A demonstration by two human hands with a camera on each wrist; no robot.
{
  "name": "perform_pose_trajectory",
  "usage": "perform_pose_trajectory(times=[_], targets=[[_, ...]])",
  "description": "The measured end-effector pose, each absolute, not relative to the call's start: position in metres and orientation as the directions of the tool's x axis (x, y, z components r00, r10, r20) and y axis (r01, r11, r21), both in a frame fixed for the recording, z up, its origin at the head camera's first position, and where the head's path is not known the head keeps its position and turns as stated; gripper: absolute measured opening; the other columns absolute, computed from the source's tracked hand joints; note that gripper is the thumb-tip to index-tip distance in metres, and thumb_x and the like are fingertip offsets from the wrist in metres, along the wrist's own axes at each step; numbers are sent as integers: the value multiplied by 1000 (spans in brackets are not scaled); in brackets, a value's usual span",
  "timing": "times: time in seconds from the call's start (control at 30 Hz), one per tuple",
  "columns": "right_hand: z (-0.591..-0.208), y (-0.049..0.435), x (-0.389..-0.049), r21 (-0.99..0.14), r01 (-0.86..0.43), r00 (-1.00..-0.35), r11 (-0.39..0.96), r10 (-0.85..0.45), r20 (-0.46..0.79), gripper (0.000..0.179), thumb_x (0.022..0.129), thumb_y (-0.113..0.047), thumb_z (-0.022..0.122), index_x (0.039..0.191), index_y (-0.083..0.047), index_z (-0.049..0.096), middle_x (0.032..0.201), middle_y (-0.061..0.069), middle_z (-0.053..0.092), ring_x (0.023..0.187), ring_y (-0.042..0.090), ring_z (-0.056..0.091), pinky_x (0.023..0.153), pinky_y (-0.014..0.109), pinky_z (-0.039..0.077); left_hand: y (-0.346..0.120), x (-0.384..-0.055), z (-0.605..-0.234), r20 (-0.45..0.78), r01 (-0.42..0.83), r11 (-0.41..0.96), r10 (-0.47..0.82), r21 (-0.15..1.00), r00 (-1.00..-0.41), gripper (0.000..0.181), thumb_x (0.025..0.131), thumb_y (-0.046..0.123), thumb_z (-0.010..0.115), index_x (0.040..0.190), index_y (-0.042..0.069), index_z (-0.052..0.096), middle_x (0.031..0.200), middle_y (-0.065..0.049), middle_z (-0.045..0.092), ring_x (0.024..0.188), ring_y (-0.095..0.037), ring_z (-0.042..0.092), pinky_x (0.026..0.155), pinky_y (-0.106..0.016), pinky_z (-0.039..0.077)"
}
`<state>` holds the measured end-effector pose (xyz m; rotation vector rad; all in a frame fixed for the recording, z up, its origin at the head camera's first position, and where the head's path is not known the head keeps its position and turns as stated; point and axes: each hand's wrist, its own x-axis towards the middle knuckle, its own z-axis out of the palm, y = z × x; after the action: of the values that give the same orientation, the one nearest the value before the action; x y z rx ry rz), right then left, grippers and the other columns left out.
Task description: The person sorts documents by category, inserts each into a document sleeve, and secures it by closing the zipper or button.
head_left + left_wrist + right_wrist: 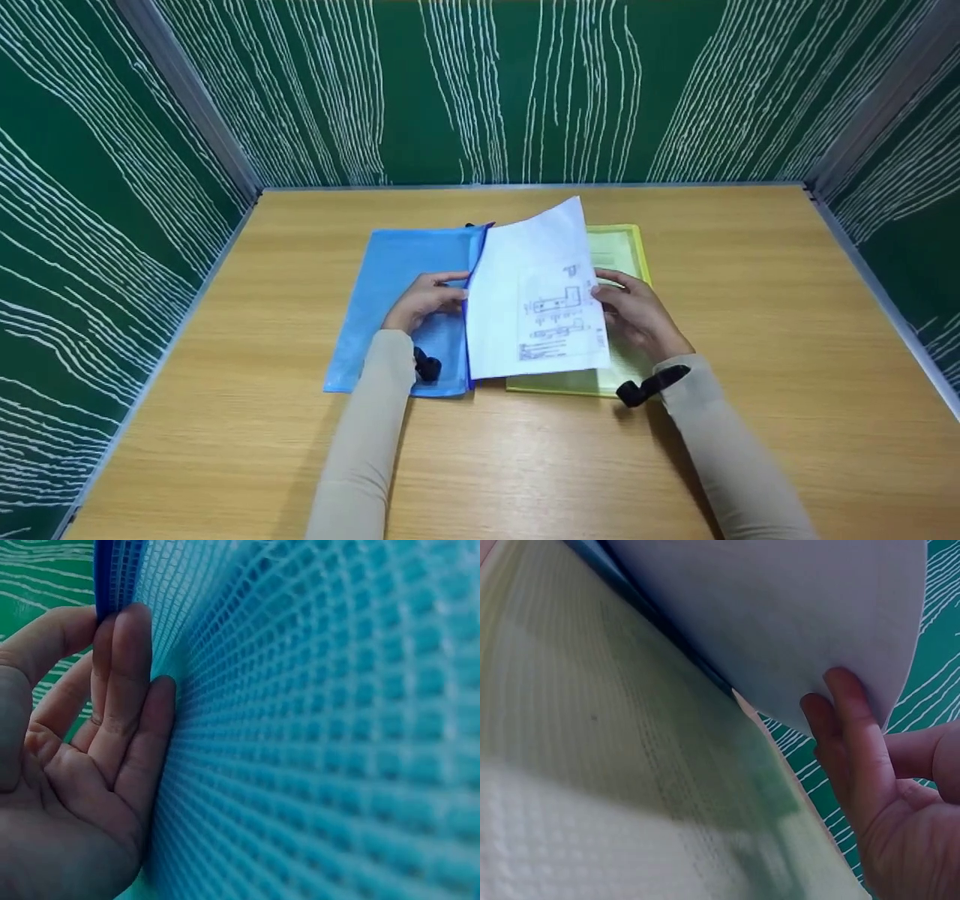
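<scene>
My left hand (427,300) pinches the opening edge of a blue mesh zip folder (409,262), its fingers against the mesh in the left wrist view. The folder's dark blue edge is lifted off the table. A white printed sheet (532,292) with line drawings extends rightward from that edge, its left side at the folder's mouth. The right hand (637,311) pinches the sheet's right edge between thumb and fingers, and the page bows upward. Under the sheet lies a yellow mesh folder (622,251), partly hidden, with printed text showing through it in the right wrist view.
Both folders lie on a wooden table (247,315). Green panels (405,90) with white wavy lines stand along the back and sides, framed by grey metal posts. A black wrist camera (651,386) is strapped on the right sleeve, another (427,364) on the left.
</scene>
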<state>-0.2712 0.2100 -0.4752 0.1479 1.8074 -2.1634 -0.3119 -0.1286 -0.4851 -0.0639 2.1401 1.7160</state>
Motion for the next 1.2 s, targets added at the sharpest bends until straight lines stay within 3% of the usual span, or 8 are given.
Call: perform_pose_trajectory(times=[0.13, 0.43, 0.77, 0.97, 1.2], targets=[[-473, 207, -269, -942, 298, -945, -155, -185, -268, 49, 96, -4, 55, 142, -4, 40, 89, -2, 70, 63, 7, 61, 47, 17, 42, -125, -313, -481, -325, -255, 297, 216, 920, -921, 46, 87, 12, 70, 131, 16, 61, 101, -10, 72, 76, -15, 68, 76, -30, 56], [-477, 200, -268, -933, 315, -937, -172, -213, -277, 54, 95, -2, 56, 145, 0, 37, 85, 0, 72, 67, 10, 67, 50, 18, 51, -122, -314, -478, -347, -272, 336, 188, 902, -919, 46, 87, 15, 70, 132, 19, 60, 105, -7, 70, 81, -17, 68, 78, -29, 56], [-482, 193, -269, -930, 352, -928, -106, -172, -332, 53, 95, -5, 57, 145, -4, 39, 85, -2, 72, 69, 10, 68, 50, 17, 50, -121, -314, -481, -379, -312, 323, 170, 894, -910, 46, 87, 19, 71, 131, 23, 61, 104, -6, 69, 85, -19, 67, 77, -29, 55], [-487, 190, -270, -928, 357, -923, -105, -194, -333, 53, 95, -7, 56, 145, -4, 38, 88, -1, 72, 68, 11, 68, 53, 19, 51, -121, -313, -483, -366, -309, 281, 177, 909, -914, 44, 85, 18, 72, 128, 23, 63, 103, -6, 70, 83, -18, 66, 76, -28, 54], [-491, 184, -270, -926, 353, -922, -135, -220, -319, 53, 96, -6, 54, 145, -2, 35, 93, 3, 71, 79, 15, 70, 66, 26, 57, -121, -312, -486, -346, -307, 199, 208, 931, -915, 44, 86, 13, 71, 129, 21, 63, 103, -8, 71, 81, -16, 66, 77, -27, 54]])
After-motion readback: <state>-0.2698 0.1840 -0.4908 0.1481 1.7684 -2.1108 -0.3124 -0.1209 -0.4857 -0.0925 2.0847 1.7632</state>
